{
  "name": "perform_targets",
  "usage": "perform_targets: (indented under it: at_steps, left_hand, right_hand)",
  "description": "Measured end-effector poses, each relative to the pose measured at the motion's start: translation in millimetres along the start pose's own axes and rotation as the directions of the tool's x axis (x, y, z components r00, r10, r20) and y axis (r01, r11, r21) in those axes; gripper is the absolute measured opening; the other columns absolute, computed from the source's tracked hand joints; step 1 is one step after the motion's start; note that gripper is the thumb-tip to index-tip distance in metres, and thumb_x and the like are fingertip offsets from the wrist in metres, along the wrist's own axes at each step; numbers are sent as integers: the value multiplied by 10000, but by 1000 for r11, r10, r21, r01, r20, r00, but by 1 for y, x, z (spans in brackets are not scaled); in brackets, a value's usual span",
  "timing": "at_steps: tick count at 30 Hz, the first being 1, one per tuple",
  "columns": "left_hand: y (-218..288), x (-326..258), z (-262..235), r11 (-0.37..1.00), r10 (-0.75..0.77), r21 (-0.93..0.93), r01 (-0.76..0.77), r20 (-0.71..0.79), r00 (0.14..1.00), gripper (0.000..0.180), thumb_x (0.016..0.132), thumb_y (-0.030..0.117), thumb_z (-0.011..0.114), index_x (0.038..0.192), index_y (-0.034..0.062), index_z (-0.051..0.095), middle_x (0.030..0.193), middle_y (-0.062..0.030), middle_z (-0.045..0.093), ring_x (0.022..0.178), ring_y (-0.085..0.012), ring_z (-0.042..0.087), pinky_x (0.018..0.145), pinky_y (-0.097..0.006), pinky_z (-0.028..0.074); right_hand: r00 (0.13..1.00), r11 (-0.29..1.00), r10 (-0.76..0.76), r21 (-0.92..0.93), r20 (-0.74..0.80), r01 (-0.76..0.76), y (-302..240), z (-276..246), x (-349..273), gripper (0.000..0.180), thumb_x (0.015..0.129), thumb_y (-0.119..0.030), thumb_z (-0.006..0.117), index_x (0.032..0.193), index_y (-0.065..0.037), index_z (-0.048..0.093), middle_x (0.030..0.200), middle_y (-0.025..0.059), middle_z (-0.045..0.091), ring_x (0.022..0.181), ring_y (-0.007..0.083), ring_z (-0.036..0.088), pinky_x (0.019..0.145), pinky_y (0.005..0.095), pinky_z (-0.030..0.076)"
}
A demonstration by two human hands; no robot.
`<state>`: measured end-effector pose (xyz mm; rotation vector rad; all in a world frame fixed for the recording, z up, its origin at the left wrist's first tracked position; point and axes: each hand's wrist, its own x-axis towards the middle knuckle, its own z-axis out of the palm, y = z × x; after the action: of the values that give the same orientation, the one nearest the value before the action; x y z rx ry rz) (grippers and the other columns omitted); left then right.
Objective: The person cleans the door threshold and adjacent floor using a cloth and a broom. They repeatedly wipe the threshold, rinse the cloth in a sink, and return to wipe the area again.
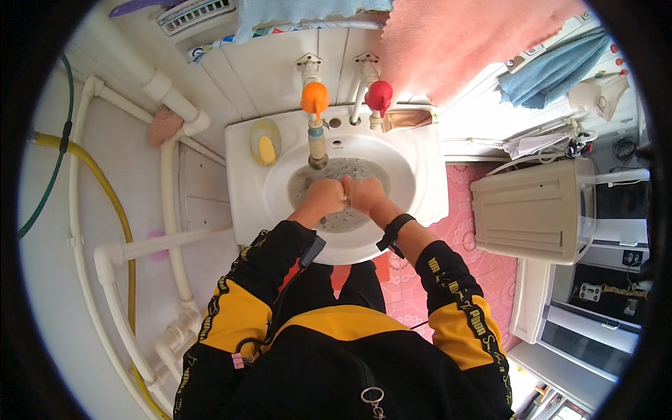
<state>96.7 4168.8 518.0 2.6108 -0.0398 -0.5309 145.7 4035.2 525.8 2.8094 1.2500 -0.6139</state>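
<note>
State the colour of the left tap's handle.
The left tap's handle is orange; it shows best in the head view.

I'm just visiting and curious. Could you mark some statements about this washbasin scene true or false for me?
1. The left hand and right hand meet over the basin. True.
2. The basin is dry. False: it holds cloudy water.
3. The red knob is left of the orange one. False: the red knob is right of the orange knob.
4. Yellow soap lies in a dish. True.
</note>
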Motion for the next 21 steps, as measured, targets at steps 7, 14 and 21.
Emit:
perform_targets:
  at_steps: [7, 14, 21]
  left_hand:
    - [-10, -5, 13, 853, 190, -462, -241, -155, 970, 558, 680, 176, 736, 1176, 72, 502, 1157, -188, 550, 1061, -341, 541, 879, -394, 443]
    - [-15, -17, -14, 221, 130, -955, 196, 228, 965, 676, 837, 97, 635, 1420, 138, 294, 1357, -92, 397, 1187, -176, 453, 899, -338, 465]
    - [-32, -32, -4, 991, -59, -119, 58, -12, 998, 658, 820, 220, 661, 1394, 120, 354, 1507, -170, 107, 1366, -341, 196, 1046, -472, 296]
  right_hand:
    - [992, 955, 122, 275, -11, -114, 11, 8, -17, 375, 707, -300, 686, 1016, -129, 559, 830, 129, 659, 790, 328, 638, 678, 445, 491]
    - [971, 458, 225, 888, -83, -30, 24, 30, -41, 519, 653, -267, 750, 1115, -123, 564, 988, 154, 641, 907, 359, 595, 774, 408, 478]
    - [906, 403, 372, 914, -202, 39, 32, 31, -87, 615, 672, -176, 713, 1247, -170, 494, 1014, 131, 639, 918, 274, 615, 795, 368, 493]
